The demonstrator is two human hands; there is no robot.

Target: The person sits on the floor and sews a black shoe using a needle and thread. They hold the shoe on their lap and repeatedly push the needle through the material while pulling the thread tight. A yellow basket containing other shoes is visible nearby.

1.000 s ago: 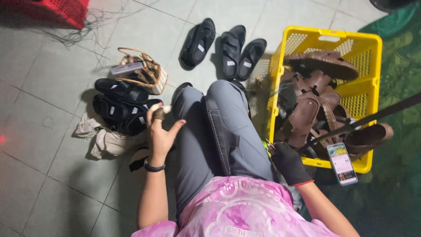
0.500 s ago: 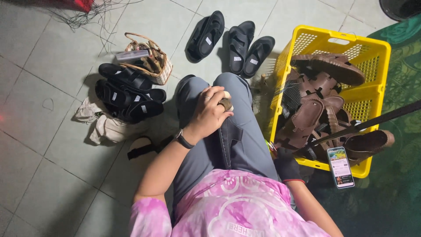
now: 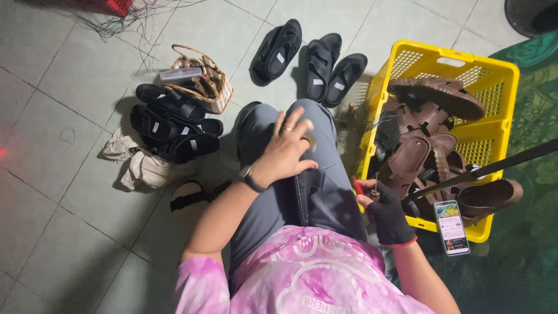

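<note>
I sit on the tiled floor with my grey-trousered knees drawn up. My left hand (image 3: 285, 152), with a ring and a wristwatch, lies across my raised knee (image 3: 317, 174) and pinches a small tan object (image 3: 308, 140) at its fingertips. My right hand (image 3: 388, 216) wears a black glove and rests beside my thigh, close to the yellow crate (image 3: 494, 70). It is closed around a small red-handled tool (image 3: 357, 186), most of which is hidden.
The crate holds several brown sandals (image 3: 447, 96). Black sandals (image 3: 171, 125) are piled at left beside a wicker basket (image 3: 203, 84), with more black sandals (image 3: 325, 64) ahead. A phone (image 3: 451, 227) leans on the crate. A black rod (image 3: 500, 164) crosses it. Cloth (image 3: 142, 166) lies at left.
My left hand rose from beside my left thigh onto my knee, carrying the small object, then shifted slightly further along the knee. The gloved right hand stayed by the crate.
</note>
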